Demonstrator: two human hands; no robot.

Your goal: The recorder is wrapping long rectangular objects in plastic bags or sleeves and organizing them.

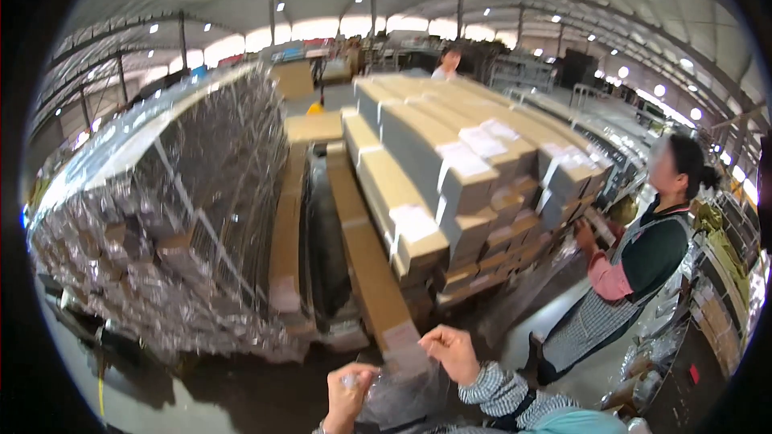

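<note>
Plastic film [404, 395] — clear, wrinkled, faintly shiny — hangs in loose folds.

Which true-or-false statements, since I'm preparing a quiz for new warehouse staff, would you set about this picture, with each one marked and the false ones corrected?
1. Clear, crinkled plastic film shows between the person's bare left hand and bare right hand. True.
2. The right hand's fingers are spread flat. False: its fingertips are pinched together.
3. A co-worker in a grey checked apron stands at right, beside a stack of long brown-and-grey cardboard boxes. True.
4. Those boxes stand on end. False: they lie lengthwise.
5. A tall pile wrapped in shiny clear plastic is at left. True.
6. The co-worker stands left of that pile. False: the co-worker is to its right.
</note>
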